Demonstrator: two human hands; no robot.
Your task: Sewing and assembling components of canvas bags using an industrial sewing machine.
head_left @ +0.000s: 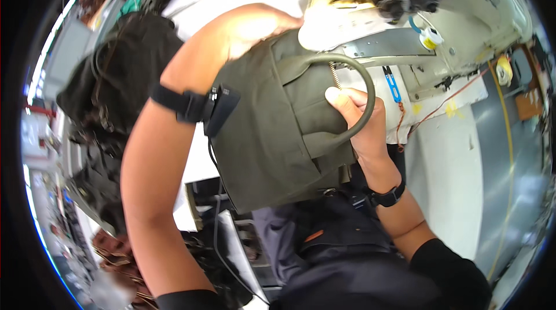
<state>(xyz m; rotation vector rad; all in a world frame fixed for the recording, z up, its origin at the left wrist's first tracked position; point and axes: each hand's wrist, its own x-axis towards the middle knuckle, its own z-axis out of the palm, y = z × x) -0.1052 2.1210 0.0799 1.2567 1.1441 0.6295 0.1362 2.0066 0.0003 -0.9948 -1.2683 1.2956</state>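
While the left hand (263,23) is touching the olive bag (255,121), its finger grip unclear, the bag is overhanging the surface's (428,93) near edge; the right hand's (369,124) fingers are pinching its zippered rim; blue snips (394,85) are lying rightward.

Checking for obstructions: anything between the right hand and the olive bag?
Nothing visible: the right hand grips the bag at its edge, near the zipper. The handle crosses in front of the hand without blocking that grip.

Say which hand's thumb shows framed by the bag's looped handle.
The right hand; the left hand lies outside the handle, at the far edge of the bag.
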